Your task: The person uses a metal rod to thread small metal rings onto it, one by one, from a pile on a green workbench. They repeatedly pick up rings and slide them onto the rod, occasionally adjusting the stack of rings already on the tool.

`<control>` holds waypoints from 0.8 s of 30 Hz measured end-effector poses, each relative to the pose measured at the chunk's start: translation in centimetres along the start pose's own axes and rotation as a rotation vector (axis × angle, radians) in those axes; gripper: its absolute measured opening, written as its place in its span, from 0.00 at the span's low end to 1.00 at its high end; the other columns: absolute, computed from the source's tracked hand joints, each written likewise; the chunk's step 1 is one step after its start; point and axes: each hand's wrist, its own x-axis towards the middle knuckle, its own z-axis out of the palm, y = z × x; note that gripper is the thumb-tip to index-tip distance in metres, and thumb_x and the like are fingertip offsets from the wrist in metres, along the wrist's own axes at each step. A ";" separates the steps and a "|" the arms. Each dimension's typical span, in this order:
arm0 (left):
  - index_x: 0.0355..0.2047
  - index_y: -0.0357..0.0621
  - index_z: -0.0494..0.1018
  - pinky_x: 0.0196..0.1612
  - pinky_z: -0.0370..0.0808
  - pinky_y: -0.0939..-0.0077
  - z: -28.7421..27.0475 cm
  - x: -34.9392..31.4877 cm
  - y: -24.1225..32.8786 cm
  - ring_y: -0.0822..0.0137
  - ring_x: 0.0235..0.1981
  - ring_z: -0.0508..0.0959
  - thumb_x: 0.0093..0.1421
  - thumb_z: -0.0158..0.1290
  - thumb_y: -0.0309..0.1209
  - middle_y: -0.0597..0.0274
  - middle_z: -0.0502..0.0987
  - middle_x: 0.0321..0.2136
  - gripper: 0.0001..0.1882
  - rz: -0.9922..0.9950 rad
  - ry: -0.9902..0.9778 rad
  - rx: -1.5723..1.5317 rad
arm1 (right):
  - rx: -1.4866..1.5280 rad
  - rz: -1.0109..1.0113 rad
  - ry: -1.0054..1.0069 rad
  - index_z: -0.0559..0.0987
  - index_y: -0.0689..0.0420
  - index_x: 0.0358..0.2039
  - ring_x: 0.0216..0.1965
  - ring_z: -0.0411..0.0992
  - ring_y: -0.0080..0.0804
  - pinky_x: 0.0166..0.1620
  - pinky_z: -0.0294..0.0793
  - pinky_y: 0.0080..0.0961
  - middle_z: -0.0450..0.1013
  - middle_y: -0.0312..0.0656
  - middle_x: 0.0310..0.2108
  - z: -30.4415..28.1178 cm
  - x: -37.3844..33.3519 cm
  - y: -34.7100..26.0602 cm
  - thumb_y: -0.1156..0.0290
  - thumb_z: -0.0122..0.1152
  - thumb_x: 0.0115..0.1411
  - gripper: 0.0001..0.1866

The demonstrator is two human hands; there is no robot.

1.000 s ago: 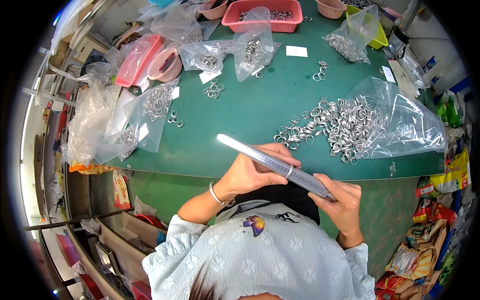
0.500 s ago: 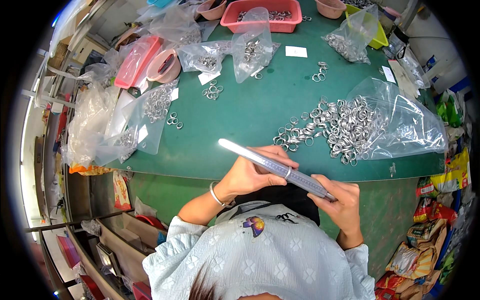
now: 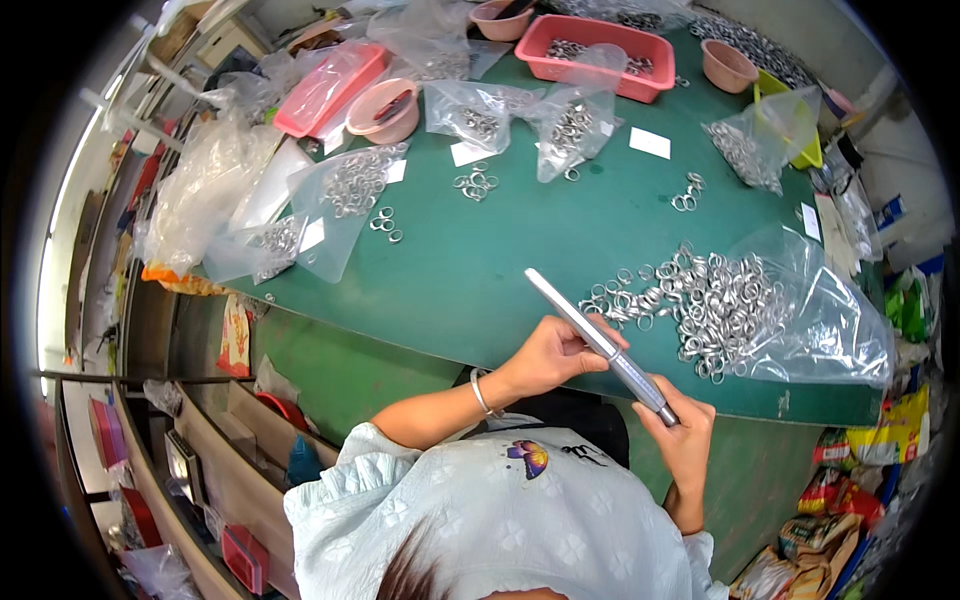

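A tapered metal ring mandrel (image 3: pixel 571 315) slants in front of me, its thin end up and to the left over the table's edge. My right hand (image 3: pixel 686 430) grips its thick lower end. My left hand (image 3: pixel 553 353) is closed in a pinch around the middle of the mandrel, where a thin silver ring (image 3: pixel 612 354) encircles the shaft; the fingers partly cover it. Just beyond, a big heap of silver rings (image 3: pixel 715 310) spills from a clear plastic bag (image 3: pixel 835 325) onto the green table (image 3: pixel 450 290).
Small ring groups (image 3: pixel 475 183) lie across the table. Further back stand bags of rings (image 3: pixel 570 130), a pink basin (image 3: pixel 660 85) holding rings, a round pink bowl (image 3: pixel 385 115) and white cards (image 3: pixel 650 143). Shelving (image 3: pixel 250 490) is at lower left, colourful sacks (image 3: pixel 830 500) at lower right.
My view has turned, so the table appears tilted and shifted right. The mandrel stands steeper in the picture. Both hands keep their hold on it, and the ring stays around the shaft.
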 end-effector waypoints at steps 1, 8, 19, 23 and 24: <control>0.39 0.33 0.72 0.45 0.69 0.77 0.3 -0.3 -0.2 0.69 0.38 0.72 0.51 0.58 0.28 0.61 0.71 0.34 0.16 0.030 0.040 -0.005 | 0.044 0.030 -0.025 0.77 0.63 0.36 0.17 0.65 0.19 0.23 0.64 0.16 0.68 0.41 0.17 0.1 0.1 0.0 0.79 0.65 0.44 0.16; 0.42 0.30 0.69 0.46 0.74 0.68 -7.0 0.3 2.2 0.69 0.35 0.74 0.59 0.49 0.28 0.59 0.73 0.34 0.14 0.371 0.561 -0.133 | 0.295 0.280 -0.042 0.76 0.68 0.36 0.19 0.57 0.11 0.22 0.57 0.11 0.63 0.29 0.16 0.4 -0.7 1.9 0.79 0.63 0.47 0.14; 0.35 0.36 0.74 0.31 0.70 0.71 -20.2 5.4 -0.2 0.64 0.25 0.71 0.45 0.58 0.20 0.57 0.70 0.28 0.13 0.342 0.788 1.279 | 0.144 0.305 0.046 0.76 0.68 0.36 0.20 0.55 0.11 0.22 0.55 0.11 0.61 0.28 0.17 1.2 -1.3 3.7 0.77 0.63 0.48 0.14; 0.36 0.37 0.74 0.33 0.70 0.73 -19.6 5.7 -0.1 0.66 0.26 0.72 0.46 0.58 0.20 0.57 0.72 0.28 0.14 0.332 0.778 1.250 | 0.165 0.333 0.073 0.77 0.67 0.36 0.20 0.56 0.11 0.22 0.56 0.11 0.62 0.28 0.17 1.0 -1.7 3.9 0.77 0.62 0.48 0.14; 0.37 0.36 0.74 0.34 0.70 0.74 -19.2 5.7 0.3 0.67 0.27 0.73 0.46 0.58 0.21 0.58 0.73 0.28 0.15 0.272 0.765 1.192 | 0.165 0.335 0.079 0.77 0.67 0.36 0.20 0.56 0.11 0.22 0.56 0.11 0.62 0.28 0.17 1.0 -1.7 3.9 0.77 0.62 0.48 0.14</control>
